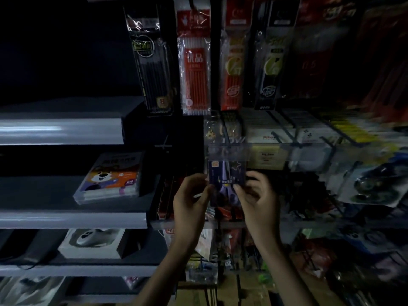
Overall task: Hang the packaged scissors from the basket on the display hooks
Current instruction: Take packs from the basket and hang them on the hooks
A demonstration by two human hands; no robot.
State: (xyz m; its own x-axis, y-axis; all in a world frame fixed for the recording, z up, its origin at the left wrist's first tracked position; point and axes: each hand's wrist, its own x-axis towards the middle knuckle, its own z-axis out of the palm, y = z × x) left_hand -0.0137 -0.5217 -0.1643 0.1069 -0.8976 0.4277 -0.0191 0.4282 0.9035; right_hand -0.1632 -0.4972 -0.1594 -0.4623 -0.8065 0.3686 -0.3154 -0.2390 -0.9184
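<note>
While the left hand (190,196) and right hand (258,196) are pinching the scissors pack (227,173), pen packs (194,69) are hanging at twelve o'clock, shelf edges (61,131) at nine.

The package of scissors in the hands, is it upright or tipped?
Upright. The scissors package stands with its clear header on top and purple handles below; the left hand and right hand pinch its sides.
</note>
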